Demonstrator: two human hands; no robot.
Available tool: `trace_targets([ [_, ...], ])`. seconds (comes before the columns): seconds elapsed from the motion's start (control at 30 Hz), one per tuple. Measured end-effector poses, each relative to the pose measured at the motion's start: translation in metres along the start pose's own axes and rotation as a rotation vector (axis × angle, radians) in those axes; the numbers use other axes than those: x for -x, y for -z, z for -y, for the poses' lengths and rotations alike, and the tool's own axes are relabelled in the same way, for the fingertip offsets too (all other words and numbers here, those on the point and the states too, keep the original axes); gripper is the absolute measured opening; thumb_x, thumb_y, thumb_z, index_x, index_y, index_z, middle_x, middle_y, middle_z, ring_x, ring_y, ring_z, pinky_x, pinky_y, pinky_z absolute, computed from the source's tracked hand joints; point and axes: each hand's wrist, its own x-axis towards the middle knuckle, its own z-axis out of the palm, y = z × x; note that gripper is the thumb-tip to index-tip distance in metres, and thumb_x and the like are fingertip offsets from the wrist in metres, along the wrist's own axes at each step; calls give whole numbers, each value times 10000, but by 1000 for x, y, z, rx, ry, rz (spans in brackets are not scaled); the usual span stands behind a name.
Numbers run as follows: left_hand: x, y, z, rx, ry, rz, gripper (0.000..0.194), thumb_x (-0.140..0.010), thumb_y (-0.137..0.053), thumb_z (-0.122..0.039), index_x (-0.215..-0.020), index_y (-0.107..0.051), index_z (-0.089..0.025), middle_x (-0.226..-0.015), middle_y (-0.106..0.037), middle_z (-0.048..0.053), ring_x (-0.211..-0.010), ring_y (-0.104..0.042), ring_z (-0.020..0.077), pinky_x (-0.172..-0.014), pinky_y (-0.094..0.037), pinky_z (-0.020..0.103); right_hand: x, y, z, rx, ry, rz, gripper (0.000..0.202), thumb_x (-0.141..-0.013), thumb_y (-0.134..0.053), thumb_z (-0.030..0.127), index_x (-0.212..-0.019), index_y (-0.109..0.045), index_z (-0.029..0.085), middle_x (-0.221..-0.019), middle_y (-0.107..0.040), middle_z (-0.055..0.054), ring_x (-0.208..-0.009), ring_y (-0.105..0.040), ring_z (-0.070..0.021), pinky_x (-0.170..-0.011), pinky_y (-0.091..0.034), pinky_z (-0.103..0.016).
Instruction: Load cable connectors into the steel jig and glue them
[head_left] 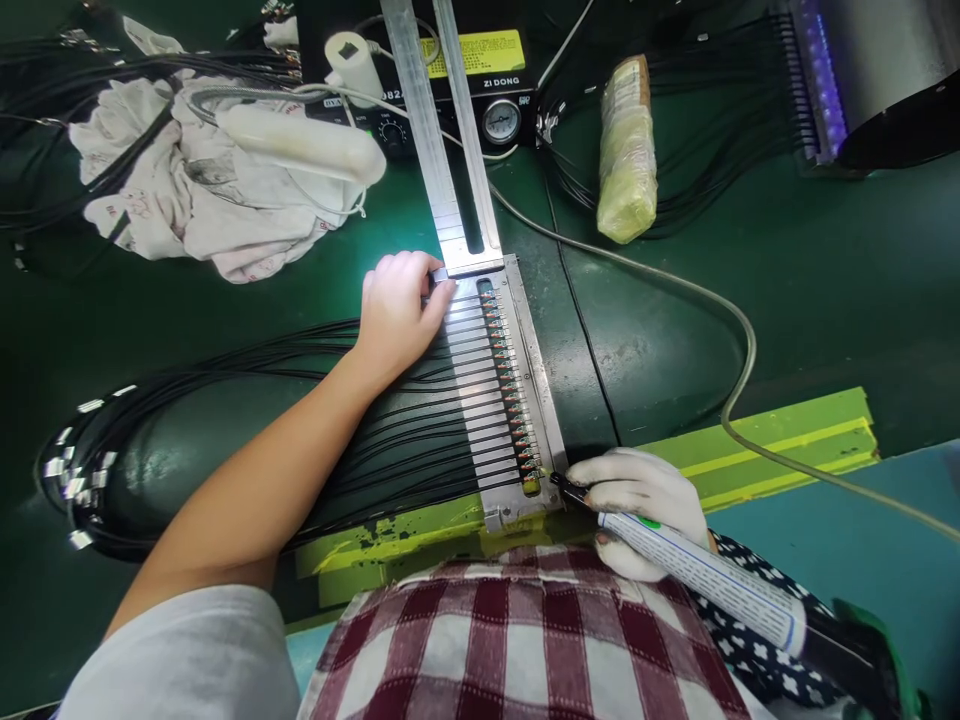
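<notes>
A flat metal jig (469, 400) lies on the bench in front of me. Along its slot runs a row of small connectors (510, 390) with orange and metallic parts. Thin black cables (420, 440) lead left from them. My left hand (397, 310), bare, has its thumb and fingers closed on the jig's far left corner. My right hand (645, 500), in a white glove, is wrapped round a dispensing syringe (697, 575) with a white-and-blue label and black ends. The syringe's black tip is beside the nearest connectors; whether it touches them is unclear.
A metal rail (427, 130) extends away beyond the jig. A black box with a gauge (501, 122) stands behind. At left are crumpled cloth (180, 190) and coiled cable ends (82, 465). A wrapped yellowish bundle (628, 150) and a hose (742, 340) lie right.
</notes>
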Motion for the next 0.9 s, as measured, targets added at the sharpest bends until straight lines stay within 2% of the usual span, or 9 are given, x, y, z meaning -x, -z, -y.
trace_targets([
  [0.9, 0, 0, 0, -14, -7, -16, 183, -914, -495, -374, -961, -579, -218, -810, -564, 37, -858, -535, 235, -824, -411, 358, 1, -2, -2, -33, -5, 11, 167, -804, -613, 260, -951, -624, 182, -931, -750, -95, -834, -735, -178, -715, -596, -281],
])
